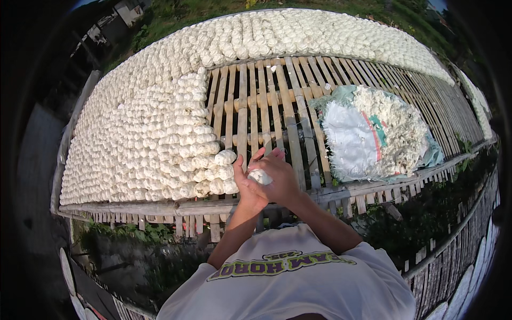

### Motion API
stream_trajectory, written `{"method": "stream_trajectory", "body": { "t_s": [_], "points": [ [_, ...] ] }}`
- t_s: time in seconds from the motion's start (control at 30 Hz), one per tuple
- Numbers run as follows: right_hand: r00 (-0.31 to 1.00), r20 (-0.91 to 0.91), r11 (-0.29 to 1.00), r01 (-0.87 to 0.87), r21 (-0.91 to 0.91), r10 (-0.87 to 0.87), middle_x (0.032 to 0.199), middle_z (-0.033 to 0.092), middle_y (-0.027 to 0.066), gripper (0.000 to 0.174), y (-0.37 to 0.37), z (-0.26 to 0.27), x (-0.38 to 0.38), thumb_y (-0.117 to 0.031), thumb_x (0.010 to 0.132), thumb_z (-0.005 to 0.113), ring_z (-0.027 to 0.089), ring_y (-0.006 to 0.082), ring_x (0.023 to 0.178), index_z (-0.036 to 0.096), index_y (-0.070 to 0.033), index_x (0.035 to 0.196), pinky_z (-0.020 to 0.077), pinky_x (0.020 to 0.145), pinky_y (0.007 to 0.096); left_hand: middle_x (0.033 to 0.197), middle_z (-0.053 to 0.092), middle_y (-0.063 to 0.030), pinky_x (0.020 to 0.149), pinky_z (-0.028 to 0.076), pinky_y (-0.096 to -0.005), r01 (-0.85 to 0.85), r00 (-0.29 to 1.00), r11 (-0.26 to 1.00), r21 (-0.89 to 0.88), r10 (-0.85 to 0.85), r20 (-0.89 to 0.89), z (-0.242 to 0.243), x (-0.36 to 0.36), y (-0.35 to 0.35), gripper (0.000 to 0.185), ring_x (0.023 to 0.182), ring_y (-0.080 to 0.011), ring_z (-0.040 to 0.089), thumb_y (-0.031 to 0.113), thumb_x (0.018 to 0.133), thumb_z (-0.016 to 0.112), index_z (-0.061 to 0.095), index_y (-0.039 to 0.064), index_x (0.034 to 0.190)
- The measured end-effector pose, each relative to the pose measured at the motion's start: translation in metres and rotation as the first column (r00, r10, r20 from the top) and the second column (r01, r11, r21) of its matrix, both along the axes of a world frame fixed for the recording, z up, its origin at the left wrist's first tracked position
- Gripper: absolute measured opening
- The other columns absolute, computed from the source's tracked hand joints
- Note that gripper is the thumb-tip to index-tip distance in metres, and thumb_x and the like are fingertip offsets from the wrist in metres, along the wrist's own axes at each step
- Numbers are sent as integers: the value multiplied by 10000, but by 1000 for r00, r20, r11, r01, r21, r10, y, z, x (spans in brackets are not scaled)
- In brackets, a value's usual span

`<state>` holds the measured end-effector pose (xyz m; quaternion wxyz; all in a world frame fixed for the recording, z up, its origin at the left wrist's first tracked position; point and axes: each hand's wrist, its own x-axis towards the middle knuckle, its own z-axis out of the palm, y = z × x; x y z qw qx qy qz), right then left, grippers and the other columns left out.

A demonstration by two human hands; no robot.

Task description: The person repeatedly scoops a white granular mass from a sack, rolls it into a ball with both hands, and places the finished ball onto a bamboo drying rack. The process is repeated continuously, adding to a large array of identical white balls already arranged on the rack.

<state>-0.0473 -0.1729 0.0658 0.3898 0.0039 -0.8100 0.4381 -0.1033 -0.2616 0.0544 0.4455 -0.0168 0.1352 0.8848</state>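
Between my cupped palms lies a white, doughy lump. My left hand supports it from the left and below, and my right hand presses over it from the right; some pale residue shows on the fingers. Just left of my hands, rounded white lumps sit close together in rows on a bamboo slat rack. To the right, a woven plastic sack lies on the slats with a heap of crumbly white material on it. What the lumps are made of cannot be told.
A bamboo rail runs along the rack's near edge, close to my body. More rows of white lumps cover the far side. Gaps separate the slats. Another slatted bamboo structure stands at the lower right, with green plants below the rack.
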Motion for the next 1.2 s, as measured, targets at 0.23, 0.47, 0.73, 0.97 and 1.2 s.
{"method": "stream_trajectory", "body": {
  "t_s": [0.23, 0.47, 0.73, 0.97, 1.2],
  "points": [
    [998, -4, 952, -57, 301, 61, 1060, 673, 99, 546, 9, 4, 11, -408, 754, 885, 677, 305, 968, 704, -68, 1140, 528, 849, 417, 1494, 530, -264, 1167, 429, -520, 270, 935, 943, 196, -305, 179, -10, -16, -14, 721, 1417, -399, 497, 624, 1010, 441, 524, 51, 1440],
    [918, 291, 928, -327, 179, 268, 1148, 671, 101, 704, 25, -2, 4, -521, 726, 877, 652, 319, 1054, 693, -62, 1227, 505, 940, 451, 1441, 598, -206, 1033, 543, -536, 484, 872, 875, 13, -484, 71, -29, -31, -37, 751, 1272, -378, 634, 637, 990, 485, 511, 73, 1486],
    [954, 262, 943, -213, 254, 145, 1221, 665, 122, 647, 45, -24, 17, -489, 829, 832, 619, 339, 1141, 673, -50, 1276, 452, 1017, 473, 1263, 704, -137, 725, 650, -368, 468, 672, 610, -640, -716, -191, -70, -103, -62, 603, 1021, -248, 745, 411, 1058, 574, 424, 56, 1522],
    [896, 440, 978, 38, -205, 58, 1092, 692, 142, 352, 62, -66, 89, -222, 974, 738, 684, 303, 1015, 667, 0, 1237, 526, 899, 402, 1143, 706, -81, 707, 590, -338, -338, 278, 505, -794, -752, -597, -83, -226, -47, 567, 911, -182, 720, 296, 895, 835, 605, 74, 1364],
    [901, 429, 689, 274, -671, 59, 1059, 722, 89, 254, 57, -108, 139, -202, 1085, 612, 688, 147, 943, 685, 20, 1184, 546, 888, 298, 1053, 746, -180, 870, 568, -410, -646, -172, 334, -687, -940, -295, -117, -308, -16, 567, 998, -335, 725, 282, 765, 879, 626, 118, 1246]
  ]
}}
